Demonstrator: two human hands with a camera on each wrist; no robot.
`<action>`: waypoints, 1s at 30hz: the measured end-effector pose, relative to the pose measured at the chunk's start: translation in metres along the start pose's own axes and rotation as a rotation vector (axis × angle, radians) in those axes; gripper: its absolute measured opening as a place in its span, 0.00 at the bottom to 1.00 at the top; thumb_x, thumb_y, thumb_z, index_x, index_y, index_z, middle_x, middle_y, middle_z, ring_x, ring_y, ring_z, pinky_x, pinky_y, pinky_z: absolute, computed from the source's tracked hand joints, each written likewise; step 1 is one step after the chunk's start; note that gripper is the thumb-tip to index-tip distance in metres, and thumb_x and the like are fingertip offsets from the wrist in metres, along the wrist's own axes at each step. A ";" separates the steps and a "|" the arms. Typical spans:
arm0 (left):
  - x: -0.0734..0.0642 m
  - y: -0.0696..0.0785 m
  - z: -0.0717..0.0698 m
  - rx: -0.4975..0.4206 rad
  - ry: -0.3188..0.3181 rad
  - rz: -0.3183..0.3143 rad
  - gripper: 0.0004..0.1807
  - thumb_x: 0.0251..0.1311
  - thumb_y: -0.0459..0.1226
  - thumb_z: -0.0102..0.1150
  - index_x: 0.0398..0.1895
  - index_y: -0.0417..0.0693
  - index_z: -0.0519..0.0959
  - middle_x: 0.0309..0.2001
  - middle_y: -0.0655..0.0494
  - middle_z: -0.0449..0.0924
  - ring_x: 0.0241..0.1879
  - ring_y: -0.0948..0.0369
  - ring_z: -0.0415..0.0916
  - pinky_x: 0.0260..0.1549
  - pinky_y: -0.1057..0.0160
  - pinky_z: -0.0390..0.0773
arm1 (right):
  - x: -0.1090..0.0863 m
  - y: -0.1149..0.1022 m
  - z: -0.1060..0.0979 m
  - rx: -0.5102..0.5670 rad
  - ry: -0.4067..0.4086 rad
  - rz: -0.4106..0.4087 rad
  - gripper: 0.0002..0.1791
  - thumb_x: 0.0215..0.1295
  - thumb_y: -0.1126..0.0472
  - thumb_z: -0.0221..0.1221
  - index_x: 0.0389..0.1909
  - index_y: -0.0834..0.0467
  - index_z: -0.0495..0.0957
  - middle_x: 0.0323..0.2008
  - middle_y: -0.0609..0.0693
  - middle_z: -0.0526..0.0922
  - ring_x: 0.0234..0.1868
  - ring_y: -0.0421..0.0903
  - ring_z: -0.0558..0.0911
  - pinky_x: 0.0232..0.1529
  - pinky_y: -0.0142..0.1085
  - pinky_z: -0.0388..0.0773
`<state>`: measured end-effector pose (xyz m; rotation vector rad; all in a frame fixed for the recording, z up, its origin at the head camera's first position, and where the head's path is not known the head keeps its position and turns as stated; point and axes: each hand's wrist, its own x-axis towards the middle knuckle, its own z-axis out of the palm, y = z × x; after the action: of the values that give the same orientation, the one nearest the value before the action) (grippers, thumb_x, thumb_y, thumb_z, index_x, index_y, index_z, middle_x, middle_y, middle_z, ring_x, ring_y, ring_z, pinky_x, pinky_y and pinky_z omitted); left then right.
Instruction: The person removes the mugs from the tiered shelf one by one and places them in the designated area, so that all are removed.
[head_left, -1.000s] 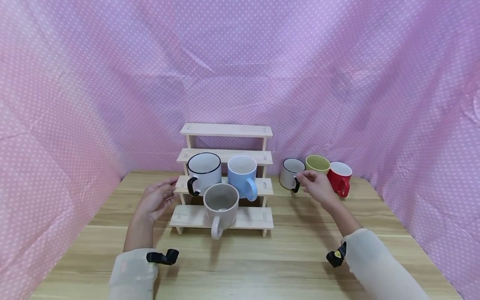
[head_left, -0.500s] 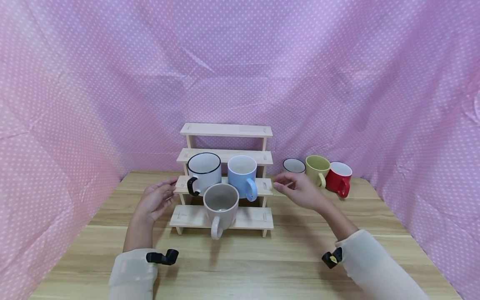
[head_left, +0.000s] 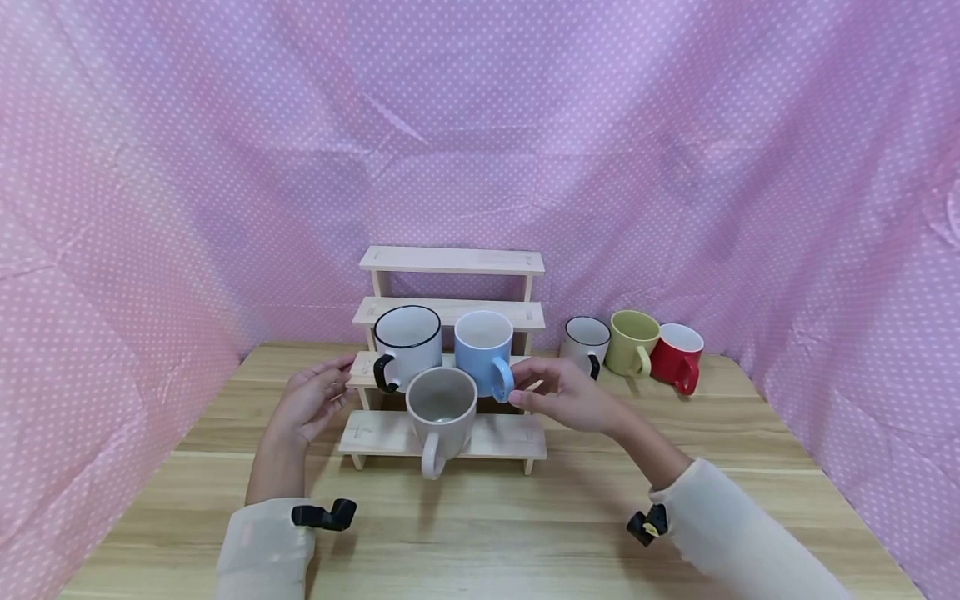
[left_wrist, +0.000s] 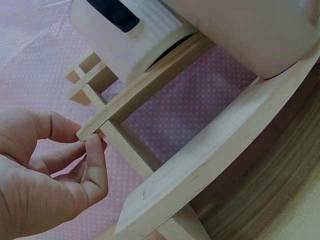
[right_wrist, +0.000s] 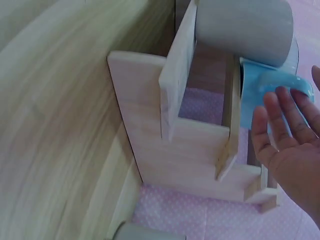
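Observation:
A wooden four-step rack point(head_left: 452, 260) stands at the centre. My left hand point(head_left: 313, 406) pinches the left end of its second step from the bottom, thumb and finger on the board end point(left_wrist: 90, 131) in the left wrist view. A light-blue mug point(head_left: 476, 357) sits on that step, beside a white mug point(head_left: 420, 354) with black rim and handle. My right hand point(head_left: 570, 398) is at the blue mug's handle point(right_wrist: 285, 80), fingers extended and thumb apart; whether they touch it I cannot tell. A beige mug point(head_left: 442, 417) stands on the lowest step.
Right of the rack, a grey-white mug point(head_left: 583, 346) with black handle, a yellow-green mug point(head_left: 633, 343) and a red mug point(head_left: 675, 357) stand in a row on the wooden table point(head_left: 465, 533). A pink dotted cloth point(head_left: 480, 125) hangs behind and at both sides.
My right hand has moved left, from the grey-white mug's handle to the blue mug's handle. My left hand and the mugs on the rack stay in place.

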<state>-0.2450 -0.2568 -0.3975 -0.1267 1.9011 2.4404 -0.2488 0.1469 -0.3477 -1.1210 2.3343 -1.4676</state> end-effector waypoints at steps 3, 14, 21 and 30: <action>0.000 0.000 0.000 0.005 -0.003 0.000 0.28 0.75 0.27 0.46 0.75 0.27 0.58 0.46 0.59 0.80 0.38 0.66 0.76 0.41 0.71 0.81 | 0.003 0.001 0.005 0.101 -0.004 0.026 0.15 0.71 0.64 0.63 0.56 0.64 0.81 0.49 0.58 0.84 0.51 0.54 0.83 0.47 0.42 0.86; 0.000 0.001 0.000 0.001 0.000 -0.004 0.28 0.75 0.27 0.46 0.75 0.27 0.58 0.46 0.59 0.80 0.39 0.66 0.77 0.41 0.71 0.81 | 0.016 0.004 0.018 0.439 0.028 0.121 0.14 0.79 0.61 0.54 0.43 0.70 0.78 0.43 0.60 0.83 0.48 0.51 0.84 0.52 0.51 0.84; 0.001 0.000 0.001 0.010 -0.002 -0.003 0.28 0.75 0.27 0.46 0.76 0.28 0.58 0.46 0.59 0.79 0.39 0.67 0.76 0.41 0.71 0.80 | 0.015 0.000 0.020 0.561 0.099 0.204 0.11 0.81 0.61 0.51 0.38 0.61 0.77 0.37 0.54 0.80 0.42 0.48 0.83 0.48 0.44 0.85; 0.001 0.000 0.000 -0.008 -0.002 -0.008 0.28 0.76 0.28 0.46 0.76 0.28 0.57 0.46 0.59 0.79 0.39 0.67 0.76 0.41 0.72 0.80 | 0.006 0.005 0.009 0.562 0.169 0.212 0.08 0.78 0.63 0.54 0.37 0.61 0.78 0.35 0.52 0.79 0.38 0.47 0.82 0.42 0.38 0.84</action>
<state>-0.2455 -0.2565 -0.3971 -0.1323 1.8868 2.4425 -0.2510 0.1374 -0.3545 -0.6033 1.8599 -2.0089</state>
